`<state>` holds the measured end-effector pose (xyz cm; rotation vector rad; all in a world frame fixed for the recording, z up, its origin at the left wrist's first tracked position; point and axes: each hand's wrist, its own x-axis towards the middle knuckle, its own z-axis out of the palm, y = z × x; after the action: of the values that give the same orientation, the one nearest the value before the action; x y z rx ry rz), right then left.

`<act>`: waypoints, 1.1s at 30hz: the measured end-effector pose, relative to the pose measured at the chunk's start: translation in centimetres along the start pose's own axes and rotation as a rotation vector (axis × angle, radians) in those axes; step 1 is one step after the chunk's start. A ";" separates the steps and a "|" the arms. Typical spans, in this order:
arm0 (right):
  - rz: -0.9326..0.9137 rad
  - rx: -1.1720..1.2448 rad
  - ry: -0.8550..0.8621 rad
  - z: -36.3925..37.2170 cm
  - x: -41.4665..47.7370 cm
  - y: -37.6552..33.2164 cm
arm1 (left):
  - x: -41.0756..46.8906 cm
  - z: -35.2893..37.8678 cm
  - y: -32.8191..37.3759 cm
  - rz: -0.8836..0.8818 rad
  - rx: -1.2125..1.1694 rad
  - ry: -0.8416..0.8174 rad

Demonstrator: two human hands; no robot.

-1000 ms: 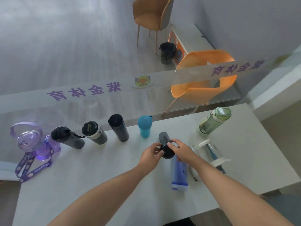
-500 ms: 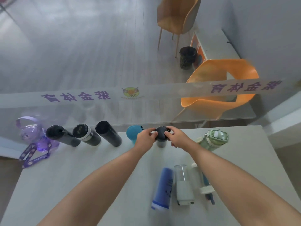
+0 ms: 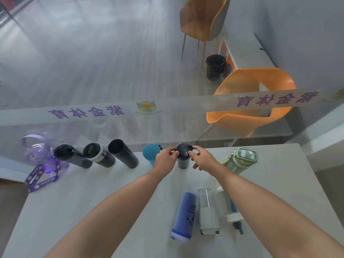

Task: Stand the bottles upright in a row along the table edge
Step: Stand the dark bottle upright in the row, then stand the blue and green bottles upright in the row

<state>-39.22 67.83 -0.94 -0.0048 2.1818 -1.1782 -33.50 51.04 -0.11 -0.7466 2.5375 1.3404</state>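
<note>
A dark grey bottle (image 3: 182, 161) stands upright at the table's far edge. My left hand (image 3: 164, 158) and my right hand (image 3: 202, 158) both pinch its black cap from either side. To its left stand a blue bottle (image 3: 149, 152), three black bottles (image 3: 123, 156) (image 3: 99, 155) (image 3: 71, 158) and a purple bottle (image 3: 40, 155) with a strap. A green bottle (image 3: 240, 160) stands upright to the right. Lying flat near me are a blue bottle (image 3: 184, 215), a clear white-based bottle (image 3: 207, 211) and a clear bottle with a white lid (image 3: 230, 211).
The white table (image 3: 93, 211) ends at a glass partition (image 3: 167, 107) with purple lettering. Beyond the glass are an orange chair (image 3: 255, 101), a tan chair (image 3: 202, 17), a black bin (image 3: 215, 67) and a white cabinet (image 3: 245, 53).
Both hands carried the dark grey bottle from the middle of the table to the far edge and stood it upright between the blue bottle and the green one.
</note>
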 end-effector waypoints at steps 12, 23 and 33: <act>0.140 -0.020 0.057 1.3 -7.5 3.1 | -6.0 -0.6 -5.0 0.051 0.113 -0.040; 0.290 -0.111 0.035 10.8 -17.1 11.0 | -14.1 2.5 -14.8 0.092 0.383 -0.461; 0.353 -0.063 -0.080 13.4 -16.8 12.2 | -16.1 6.5 -18.0 0.068 0.224 -0.581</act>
<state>-15.20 69.99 -6.19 0.2902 2.0435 -0.8946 -11.08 53.49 -10.82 -0.1869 2.1967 1.0642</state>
